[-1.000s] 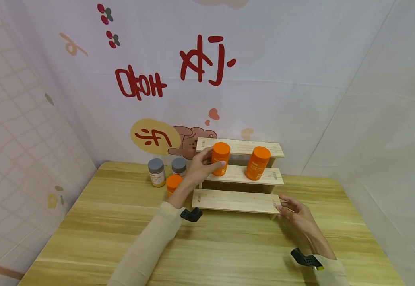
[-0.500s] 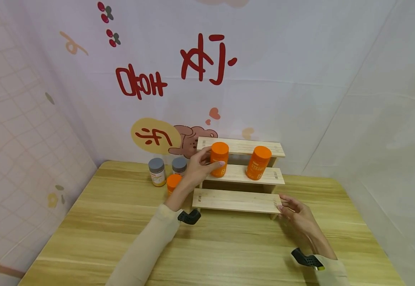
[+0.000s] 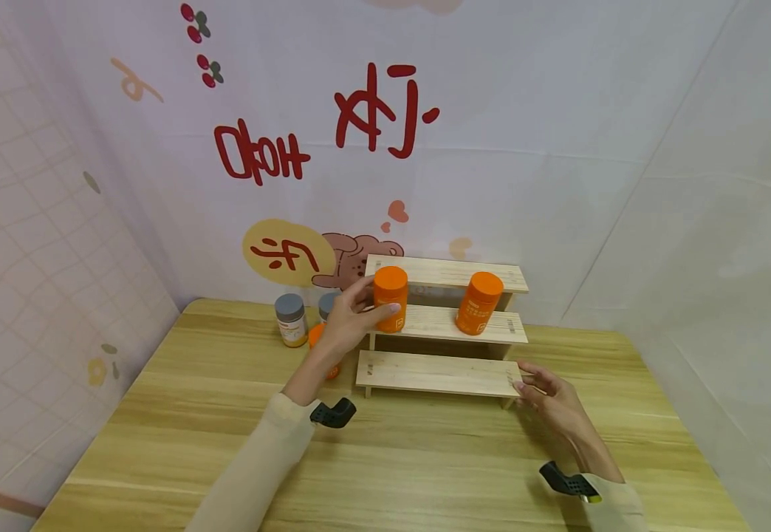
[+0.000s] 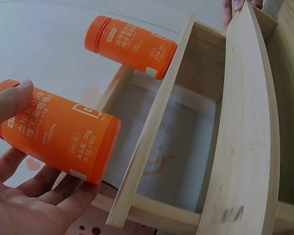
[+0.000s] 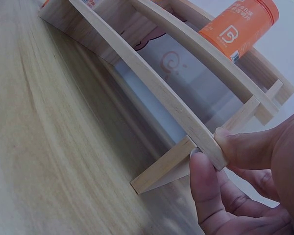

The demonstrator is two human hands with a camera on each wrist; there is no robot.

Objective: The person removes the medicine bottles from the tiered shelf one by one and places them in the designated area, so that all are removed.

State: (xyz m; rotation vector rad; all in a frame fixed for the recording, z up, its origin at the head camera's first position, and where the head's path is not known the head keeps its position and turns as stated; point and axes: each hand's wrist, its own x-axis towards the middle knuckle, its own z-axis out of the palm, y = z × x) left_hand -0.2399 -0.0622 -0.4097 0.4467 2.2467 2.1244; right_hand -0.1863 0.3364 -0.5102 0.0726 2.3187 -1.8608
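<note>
My left hand (image 3: pixel 348 324) grips an orange bottle (image 3: pixel 391 301) at the left end of the middle board of a three-step wooden rack (image 3: pixel 439 372). In the left wrist view, the thumb lies over one side of this upright bottle and the fingers wrap under the other. A second orange bottle (image 3: pixel 480 304) stands toward the right end of that board, apart from both hands. Thumb and fingers of my right hand (image 3: pixel 554 405) pinch the right end of the lowest board, as the right wrist view shows up close.
Left of the rack, two grey-capped bottles (image 3: pixel 290 319) and another orange bottle (image 3: pixel 316 335) stand on the wooden table (image 3: pixel 425 458); my left hand and forearm partly cover some of them. A printed cloth wall (image 3: pixel 525 148) rises close behind the rack.
My left hand has shifted left along the middle board with the orange bottle, widening the space to the second one. My right hand stays at the lowest board's end.
</note>
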